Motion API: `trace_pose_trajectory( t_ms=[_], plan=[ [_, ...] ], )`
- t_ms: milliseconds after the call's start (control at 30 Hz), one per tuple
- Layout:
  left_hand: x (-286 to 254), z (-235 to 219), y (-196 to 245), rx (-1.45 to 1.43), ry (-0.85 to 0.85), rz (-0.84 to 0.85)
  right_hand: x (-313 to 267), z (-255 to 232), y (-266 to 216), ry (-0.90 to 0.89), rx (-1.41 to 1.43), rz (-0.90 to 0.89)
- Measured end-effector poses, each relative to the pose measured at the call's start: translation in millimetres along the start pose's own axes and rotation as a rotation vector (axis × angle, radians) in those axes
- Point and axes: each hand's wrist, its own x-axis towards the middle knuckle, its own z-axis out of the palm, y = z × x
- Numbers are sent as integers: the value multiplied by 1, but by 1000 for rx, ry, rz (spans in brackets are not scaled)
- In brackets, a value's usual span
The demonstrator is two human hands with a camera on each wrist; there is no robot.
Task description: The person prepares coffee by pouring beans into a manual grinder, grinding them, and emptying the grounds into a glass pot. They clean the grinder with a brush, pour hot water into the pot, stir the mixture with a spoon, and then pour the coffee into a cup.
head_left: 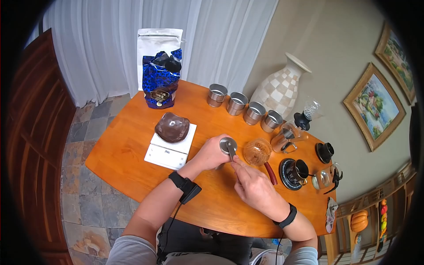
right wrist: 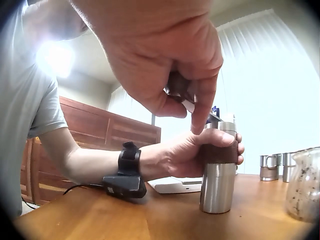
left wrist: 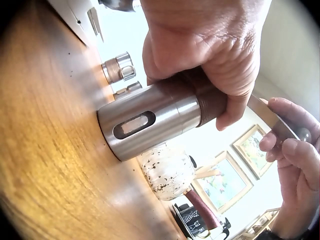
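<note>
A steel hand grinder (left wrist: 150, 117) with a dark brown band and a small side window stands on the wooden table. My left hand (head_left: 210, 153) grips it around the band, thumb and fingers wrapped, as the right wrist view (right wrist: 218, 187) also shows. Over its top lies a flat metal crank (head_left: 231, 150). My right hand (head_left: 260, 192) pinches the knob (left wrist: 303, 134) at the crank's outer end between thumb and fingers. To the left, a brown dish (head_left: 172, 127) rests on a white scale (head_left: 165, 154).
Several steel cups (head_left: 237, 103) line the back edge. Right of the grinder are a speckled glass server (head_left: 257, 152) with a red-brown handle, a steel pitcher (head_left: 282, 140) and a black cup (head_left: 301, 168). A blue coffee bag (head_left: 161, 84) stands at the back left, near a checkered vase (head_left: 277, 88).
</note>
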Motion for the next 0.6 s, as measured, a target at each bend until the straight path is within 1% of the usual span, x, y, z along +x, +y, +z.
trace_pose_trajectory(
  t_ms=[67, 200, 233, 300, 367, 400, 467, 500, 533, 567, 600],
  plan=[
    [-1, -1, 2, -9, 0, -16, -4, 7, 0, -17, -61, -2],
    [-1, 0, 2, -28, 3, -26, -2, -8, -13, -44, -47, -13],
    [-1, 0, 0, -29, 12, -27, -3, -15, -18, -73, -36, -8],
    [-1, 0, -3, -13, 14, 36, -7, -26, -24, -110, -23, -11],
    [-1, 0, -3, -19, 13, 23, -13, -31, -29, -216, -88, 13],
    [-1, 0, -2, -20, 3, 12, -13, -31, -28, -219, -89, 14],
    [-1, 0, 0, -22, -1, -6, -10, -32, -27, -276, -131, -38],
    [-1, 0, 1, -20, -2, -23, -6, -31, -29, -275, -131, -34],
    [-2, 0, 1, -19, -5, -23, 1, -27, -32, -275, -148, -99],
    [-2, -1, 1, 10, -1, -2, 9, -23, -35, -274, -165, -163],
    [-2, -2, 2, 39, 2, 19, 17, -19, -37, -270, -164, -160]
  ],
)
